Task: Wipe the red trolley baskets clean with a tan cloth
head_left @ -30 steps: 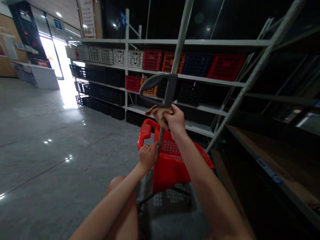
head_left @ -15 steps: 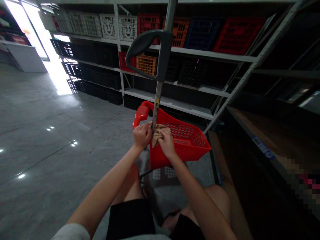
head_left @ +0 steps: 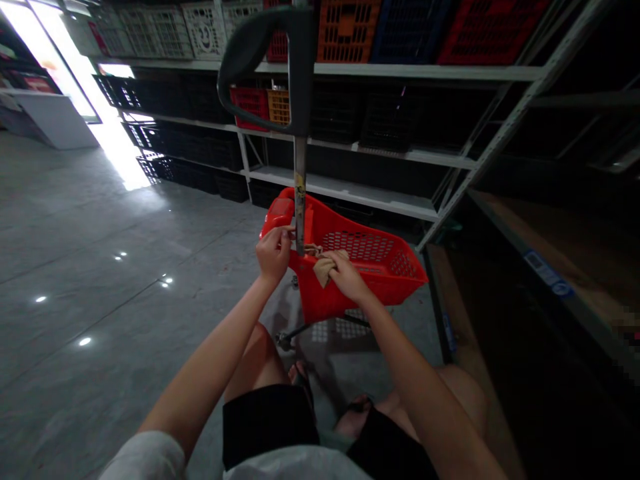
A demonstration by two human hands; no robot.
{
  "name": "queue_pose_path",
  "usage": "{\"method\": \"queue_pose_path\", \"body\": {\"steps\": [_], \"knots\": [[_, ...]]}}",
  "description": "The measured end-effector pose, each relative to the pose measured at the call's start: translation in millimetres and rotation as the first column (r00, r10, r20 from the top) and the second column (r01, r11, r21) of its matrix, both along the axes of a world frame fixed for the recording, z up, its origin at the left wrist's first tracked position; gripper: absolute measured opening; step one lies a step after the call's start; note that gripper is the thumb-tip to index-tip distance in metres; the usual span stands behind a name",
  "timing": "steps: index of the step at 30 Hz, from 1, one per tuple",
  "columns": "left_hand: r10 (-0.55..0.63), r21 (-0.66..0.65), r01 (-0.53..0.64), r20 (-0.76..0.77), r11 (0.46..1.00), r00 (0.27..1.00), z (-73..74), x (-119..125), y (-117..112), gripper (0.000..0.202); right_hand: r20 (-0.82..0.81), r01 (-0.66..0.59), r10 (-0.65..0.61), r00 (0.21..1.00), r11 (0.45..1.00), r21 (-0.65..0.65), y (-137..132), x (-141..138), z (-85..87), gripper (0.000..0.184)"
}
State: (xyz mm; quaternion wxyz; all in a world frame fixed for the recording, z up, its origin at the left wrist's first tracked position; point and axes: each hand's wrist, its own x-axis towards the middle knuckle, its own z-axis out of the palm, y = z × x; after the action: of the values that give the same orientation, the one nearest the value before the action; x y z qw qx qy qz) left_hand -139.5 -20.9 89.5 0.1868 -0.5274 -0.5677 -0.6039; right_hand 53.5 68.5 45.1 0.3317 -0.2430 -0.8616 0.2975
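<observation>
A metal pole with a grey loop handle at its top rises in front of me, worn and stained near its lower end. My right hand grips a bunched brown cloth just right of the pole. From there a twisted length of the cloth runs to the pole's far side. At the pole's left, my left hand is closed, apparently on the cloth's other end, though its fingers are partly hidden. Just beyond both hands stands a red plastic shopping cart basket with perforated sides.
Metal shelves across the back hold red, orange, blue, white and black crates. A low wooden ledge runs along the right. The cart's caster stands near my feet on the grey floor.
My hands have drawn apart, the left moving left and the right moving right, stretching the cloth at the pole. The pole and handle appear further left and more upright as the view shifts.
</observation>
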Motion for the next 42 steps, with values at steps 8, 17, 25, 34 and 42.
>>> {"method": "queue_pose_path", "body": {"steps": [8,17,25,34,42], "knots": [[0.176,-0.065,-0.192,-0.197,0.979,0.965,-3.2,-5,10,0.038,0.252,0.170,-0.224,0.941,0.961,0.218,11,67,-19.6,0.050],[0.235,0.154,-0.223,-0.059,0.963,0.970,-11.7,-13,6,0.030,0.218,0.097,-0.158,0.963,0.958,0.269,-26,36,-16.2,0.057],[-0.298,-0.333,0.107,-0.601,0.937,0.742,-24.8,81,-12,0.032,0.364,0.236,-0.386,0.848,0.889,0.393,-13,164,-44.3,0.057],[-0.351,-0.534,-0.033,-0.599,0.845,0.720,-68.7,148,27,0.044,0.364,0.445,-0.614,0.700,0.774,0.450,-12,254,-62.0,0.048],[-0.308,-0.503,-0.091,-0.651,0.859,0.693,-70.8,90,21,0.049,0.346,0.371,-0.550,0.760,0.805,0.462,-84,174,-61.8,0.039]]}}
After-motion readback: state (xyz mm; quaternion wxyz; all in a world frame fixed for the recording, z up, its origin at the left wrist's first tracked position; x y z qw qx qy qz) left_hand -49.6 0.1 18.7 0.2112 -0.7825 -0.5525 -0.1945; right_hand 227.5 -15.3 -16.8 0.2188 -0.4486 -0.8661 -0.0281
